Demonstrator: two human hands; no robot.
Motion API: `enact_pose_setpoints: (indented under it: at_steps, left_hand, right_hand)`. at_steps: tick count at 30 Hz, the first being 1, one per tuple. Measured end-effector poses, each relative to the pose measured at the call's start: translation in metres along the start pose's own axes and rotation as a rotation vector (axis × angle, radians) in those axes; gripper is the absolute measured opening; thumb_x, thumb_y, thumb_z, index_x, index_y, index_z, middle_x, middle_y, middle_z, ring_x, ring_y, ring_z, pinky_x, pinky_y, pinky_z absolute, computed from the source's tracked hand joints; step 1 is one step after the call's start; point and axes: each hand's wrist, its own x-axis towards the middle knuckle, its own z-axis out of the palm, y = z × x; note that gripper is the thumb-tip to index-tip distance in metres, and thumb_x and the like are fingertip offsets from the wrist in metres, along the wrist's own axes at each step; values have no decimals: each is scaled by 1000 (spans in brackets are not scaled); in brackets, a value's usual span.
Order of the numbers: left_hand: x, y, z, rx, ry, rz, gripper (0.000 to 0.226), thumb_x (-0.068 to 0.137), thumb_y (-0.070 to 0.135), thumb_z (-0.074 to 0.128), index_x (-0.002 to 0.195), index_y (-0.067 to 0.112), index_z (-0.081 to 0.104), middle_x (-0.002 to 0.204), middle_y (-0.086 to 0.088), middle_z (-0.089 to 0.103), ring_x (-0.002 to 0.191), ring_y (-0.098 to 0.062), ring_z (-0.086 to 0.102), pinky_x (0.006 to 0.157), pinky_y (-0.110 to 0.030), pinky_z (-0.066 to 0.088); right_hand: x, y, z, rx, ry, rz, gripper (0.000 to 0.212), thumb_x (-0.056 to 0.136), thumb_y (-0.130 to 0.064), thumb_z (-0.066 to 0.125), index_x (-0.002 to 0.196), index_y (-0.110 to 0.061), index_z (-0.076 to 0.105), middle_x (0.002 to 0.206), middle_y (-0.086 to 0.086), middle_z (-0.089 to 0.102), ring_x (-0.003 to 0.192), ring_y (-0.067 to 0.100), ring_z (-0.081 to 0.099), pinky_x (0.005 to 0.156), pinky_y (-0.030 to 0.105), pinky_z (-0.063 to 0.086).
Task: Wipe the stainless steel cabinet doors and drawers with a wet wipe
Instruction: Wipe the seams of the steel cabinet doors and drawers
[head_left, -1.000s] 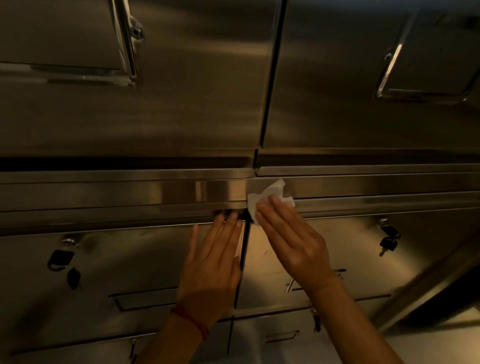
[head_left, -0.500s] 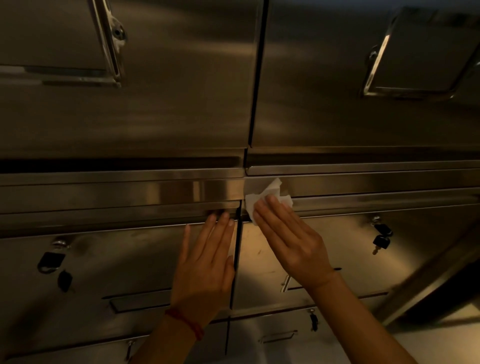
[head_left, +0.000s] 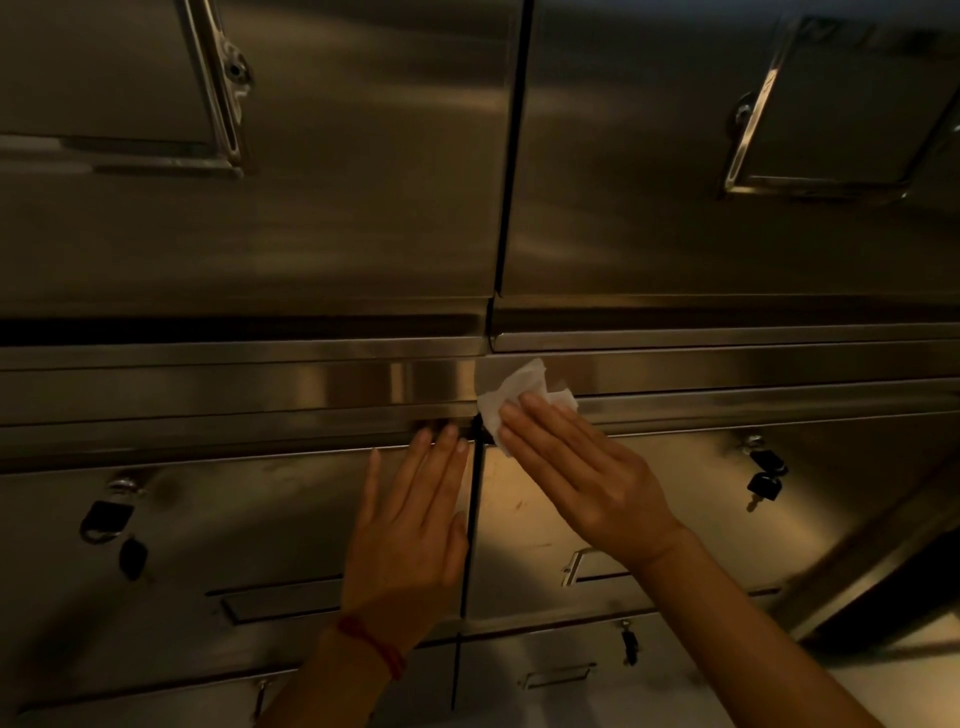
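from the head view, my right hand lies flat with its fingers straight, pressing the wet wipe against the steel at the top edge of the right drawer, just under the bright horizontal rail that runs above my fingertips. the wipe is crumpled, and most of it pokes out past my fingertips, touching the rail right beside the dark vertical seam to the left of that hand.

my left hand is also open, palm flat on the left drawer, fingers straight and reaching up to the lip under the rail. it holds nothing; it only rests there, just across the seam from my right hand.

as for progress, i judge it early or middling, and i can't say more. the steel is too dim and streaky to show which parts are already wiped. the patch below my right hand has dull smears and small marks, so that drawer front looks undone. above both hands the two large cabinet doors show no clear sign either way. below my wrists sit lower drawers, and out to either side hang keys in locks, all yet to be reached as far as i can tell.
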Motion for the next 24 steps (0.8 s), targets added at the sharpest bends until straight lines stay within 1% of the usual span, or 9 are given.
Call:
enact_pose_setpoints:
  at_steps: [2,4,5,8,10,12,16,20,24]
  left_hand:
    - [0,-1,0,-10,7,7,45,94,25,30,131,3,45,138,-15,44,131,-25,31,110,-47,8]
    - [0,-1,1,-13,-2,-2,51,87,23,37,132,3,46,138,-16,46,131,-25,31,110,-46,7]
    - [0,-1,1,-18,-4,-9,50,89,25,36,133,4,44,138,-15,45,131,-25,31,110,-46,7]
    - [0,1,1,-15,-19,-21,48,99,32,20,135,5,39,141,-12,39,132,-24,30,110,-47,8]
    - [-1,1,2,-11,-18,-18,50,94,30,31,135,4,43,141,-12,37,133,-24,29,110,-47,9]
    - [-2,1,3,-5,-24,-17,54,86,26,38,135,3,43,142,-14,37,134,-24,27,110,-46,10]
    - [-7,6,6,14,-19,-14,59,85,27,39,138,4,31,144,-15,35,136,-25,23,111,-47,11]
    - [-12,16,11,46,-7,22,59,85,25,41,138,3,30,145,-17,36,136,-28,26,111,-50,16]
    - [-8,30,14,30,-5,38,58,84,24,41,137,3,32,143,-17,38,135,-30,31,110,-50,20]
  right_hand:
    - [-5,3,-2,-1,-6,7,33,89,0,55,122,-1,55,129,19,52,122,29,49,101,40,42]
    - [-6,2,-1,-2,-4,18,33,89,0,56,122,-1,55,129,19,52,122,29,49,100,40,44]
    - [-4,0,1,4,-4,18,34,89,0,57,122,-1,55,129,19,52,122,30,50,100,40,44]
    - [1,-2,4,24,-4,-14,34,88,0,58,122,-1,56,128,19,54,122,29,50,100,40,44]
    - [0,2,1,21,-6,-31,33,89,-1,57,121,-1,55,127,18,55,122,29,49,101,40,43]
    - [-5,6,-4,14,-16,-26,32,89,-1,55,121,-1,55,128,18,53,122,29,48,101,40,41]
    - [-15,13,-11,-1,-39,18,33,87,-1,54,120,0,54,128,19,50,121,30,47,100,42,42]
    - [-17,11,-10,-3,-35,49,34,86,0,54,121,-1,53,128,19,49,121,31,48,98,43,44]
    - [-14,11,-9,33,-39,20,33,87,0,56,120,0,54,125,19,55,119,30,51,97,41,46]
